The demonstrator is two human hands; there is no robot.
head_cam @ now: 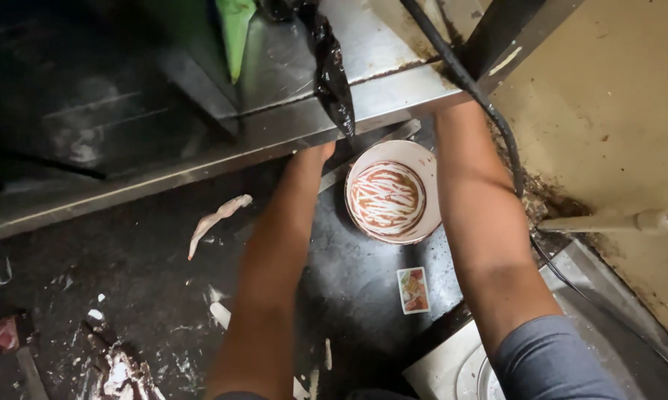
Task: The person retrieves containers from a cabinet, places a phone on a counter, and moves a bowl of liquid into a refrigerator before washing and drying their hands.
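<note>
Both my forearms reach down and forward under a steel counter. My left hand shows only at the wrist; its fingers are hidden beneath the counter's edge. My right hand is out of sight behind that edge, with only my right forearm showing. Between the two arms, on the dark wet floor, stands a white round bowl smeared inside with reddish-brown sauce. Neither arm touches it.
A black cable runs down beside my right arm. A black plastic bag hangs off the counter. A small printed packet, a pale scrap and white smears lie on the floor. A cream wall and pale pipe stand on the right.
</note>
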